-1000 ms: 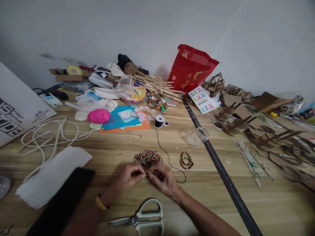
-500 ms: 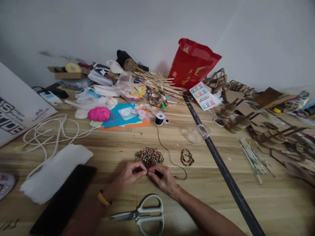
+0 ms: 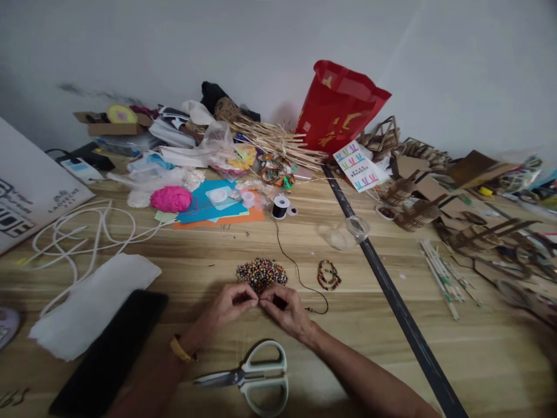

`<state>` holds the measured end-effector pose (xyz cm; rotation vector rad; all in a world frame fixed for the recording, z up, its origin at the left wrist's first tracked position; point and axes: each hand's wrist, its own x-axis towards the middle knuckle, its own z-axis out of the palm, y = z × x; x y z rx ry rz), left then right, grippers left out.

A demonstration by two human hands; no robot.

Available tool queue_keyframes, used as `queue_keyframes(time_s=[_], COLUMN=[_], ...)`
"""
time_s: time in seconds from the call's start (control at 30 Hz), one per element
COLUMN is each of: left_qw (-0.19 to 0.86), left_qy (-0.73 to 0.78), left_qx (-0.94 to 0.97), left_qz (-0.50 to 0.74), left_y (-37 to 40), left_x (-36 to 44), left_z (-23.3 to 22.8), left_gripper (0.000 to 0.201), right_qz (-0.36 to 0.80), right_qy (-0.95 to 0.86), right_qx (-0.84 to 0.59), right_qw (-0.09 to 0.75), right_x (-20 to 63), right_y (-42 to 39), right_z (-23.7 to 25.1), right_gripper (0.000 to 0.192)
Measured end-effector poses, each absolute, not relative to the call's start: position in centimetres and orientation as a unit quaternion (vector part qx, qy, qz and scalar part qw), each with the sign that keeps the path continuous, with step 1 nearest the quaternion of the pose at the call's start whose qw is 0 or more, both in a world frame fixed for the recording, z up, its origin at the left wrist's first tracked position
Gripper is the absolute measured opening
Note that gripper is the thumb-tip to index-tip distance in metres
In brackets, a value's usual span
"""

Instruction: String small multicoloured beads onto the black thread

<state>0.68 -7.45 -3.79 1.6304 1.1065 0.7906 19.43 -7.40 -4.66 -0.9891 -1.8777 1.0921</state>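
Cluttered wooden table, both hands pinched together beside bead pile; clear jar tipped sideways.

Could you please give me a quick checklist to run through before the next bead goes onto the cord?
1. Both hands at the work: ok. The left hand and right hand meet fingertip to fingertip just in front of the bead pile.
2. Bead held in the fingers: cannot tell, too small to see.
3. Cord running free: ok. The black cord curves from the spool to the right hand without a visible tangle.
4. Beads within reach: ok, the pile lies right beyond the fingertips.
5. Scissors out of the way: ok, closed, near the wrists.
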Motion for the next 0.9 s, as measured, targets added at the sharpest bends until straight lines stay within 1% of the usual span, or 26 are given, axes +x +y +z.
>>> queue_keyframes(time_s=[0.4,0.7,0.9], left_qw=[0.543,0.521,0.53], left_qy=[0.451,0.457,0.451], left_qx=[0.628,0.647,0.632], left_qz=[0.328,0.317,0.34], left_y=[-7.2,-7.1,-7.0], left_x=[0.2,0.0,0.2], left_z=[-5.2,-5.1,-5.3], left_gripper=[0.009,0.013,0.012], right_qz=[0.419,0.422,0.413], right_qy=[-0.734,-0.729,-0.732], right_qx=[-0.382,-0.382,-0.385], right_qw=[0.374,0.38,0.382], right_x=[19.3,19.3,19.3], right_y=[-7.4,-7.4,-7.4], right_z=[-4.5,-4.6,-4.8], right_gripper=[0.012,0.011,0.01])
